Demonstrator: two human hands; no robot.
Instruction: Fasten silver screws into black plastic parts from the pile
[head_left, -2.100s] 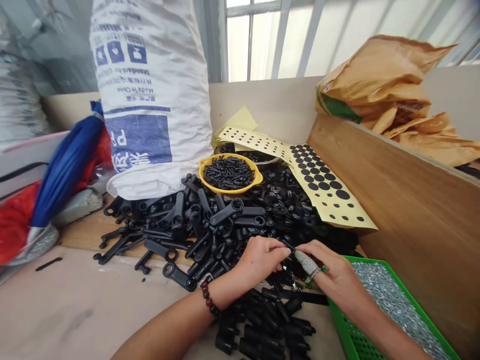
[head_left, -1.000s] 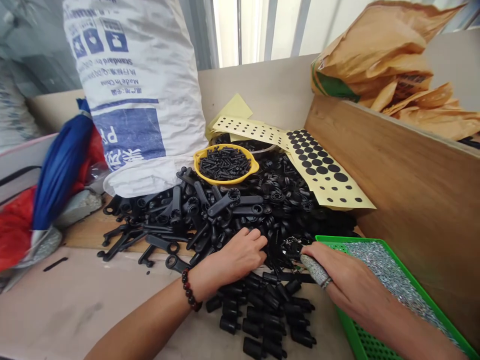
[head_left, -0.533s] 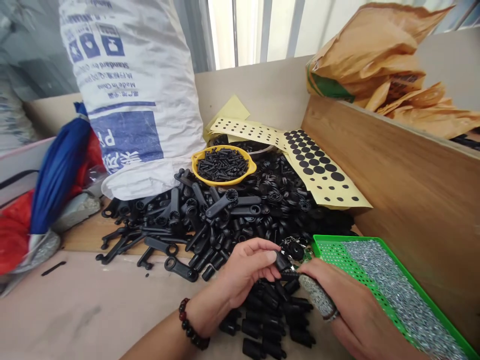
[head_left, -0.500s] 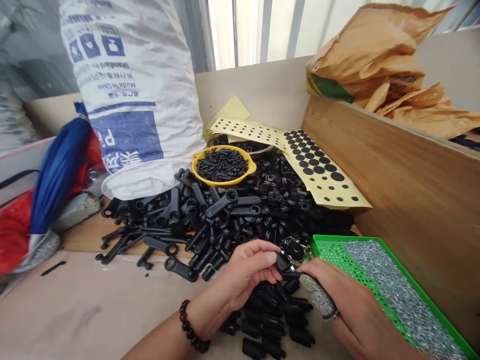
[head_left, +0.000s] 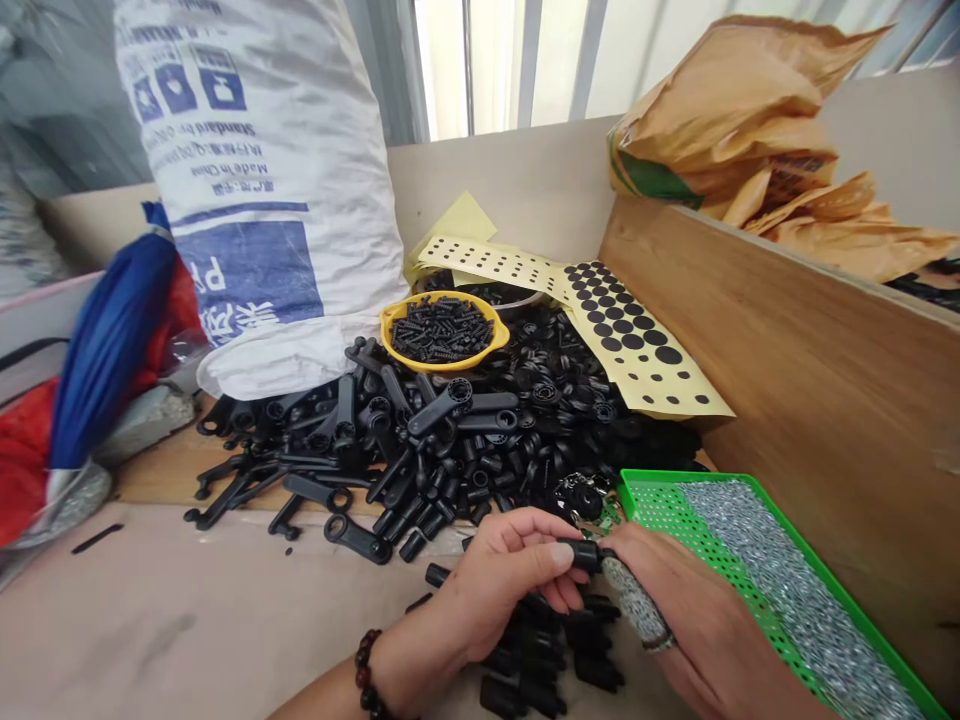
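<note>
My left hand (head_left: 517,560) pinches a short black plastic cylinder (head_left: 583,555) between thumb and fingers, its open end pointing right. Against that end my right hand (head_left: 682,600) is closed on a small dark pin (head_left: 604,553), mostly hidden by the fingers. A grey speckled knit finger sleeve (head_left: 636,600) covers one digit of the right hand. Below both hands lies a heap of similar black cylinders (head_left: 532,655) with narrow tips. Just beyond them are black rings and a clump of shiny metal pieces (head_left: 581,495).
A green perforated tray (head_left: 652,510) of small metal pins stands at the right, beside a wooden board (head_left: 787,320). Black lever arms (head_left: 360,540) pile up ahead. A yellow basket (head_left: 386,325) holds black ribbed pins. Sticker sheets (head_left: 660,385) and a white sack (head_left: 285,180) stand behind.
My left hand has shifted slightly right and down. The cylinder has turned to lie sideways and meets the right fingers; the ribbed black pin that showed between the hands is now mostly out of sight.
</note>
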